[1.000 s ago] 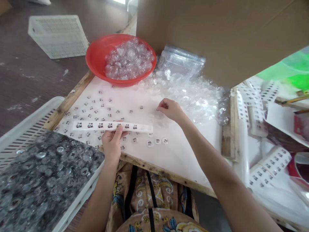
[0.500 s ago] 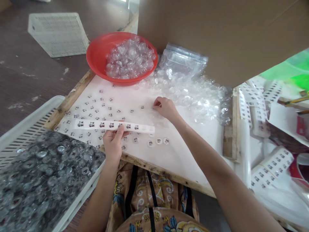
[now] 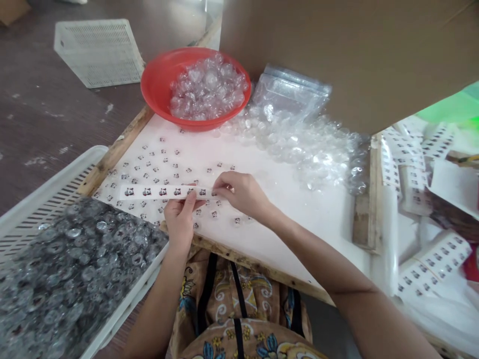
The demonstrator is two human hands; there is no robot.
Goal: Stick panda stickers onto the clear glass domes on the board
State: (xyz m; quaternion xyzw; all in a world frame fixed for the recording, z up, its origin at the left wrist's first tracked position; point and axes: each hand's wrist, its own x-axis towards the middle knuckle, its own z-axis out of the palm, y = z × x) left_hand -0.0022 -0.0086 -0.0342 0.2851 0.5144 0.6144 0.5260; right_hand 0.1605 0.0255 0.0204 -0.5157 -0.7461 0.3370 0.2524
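My left hand (image 3: 181, 214) pinches a long white sticker strip (image 3: 155, 192) printed with a row of small panda pictures, its thumb on top. At the strip's right end is my right hand (image 3: 241, 192), thumb and forefinger closed together by the last panda sticker (image 3: 214, 191). Whether a sticker is between those fingertips cannot be made out. Under and around the strip, many small clear discs with panda stickers (image 3: 214, 215) lie spread over the white board (image 3: 292, 239). Part of the strip's right end is hidden behind my right hand.
A red basin (image 3: 157, 94) holds clear domed pieces. Beside it lie a clear zip bag (image 3: 290, 92) and a pile of clear discs (image 3: 314, 149). A white crate (image 3: 80, 172) at left holds many finished-looking pieces. Cardboard (image 3: 337, 55) stands behind; sticker sheets (image 3: 434, 262) lie right.
My right hand has moved left and nearer to me, from above the bare board to the right end of the strip. My left hand still holds the strip.
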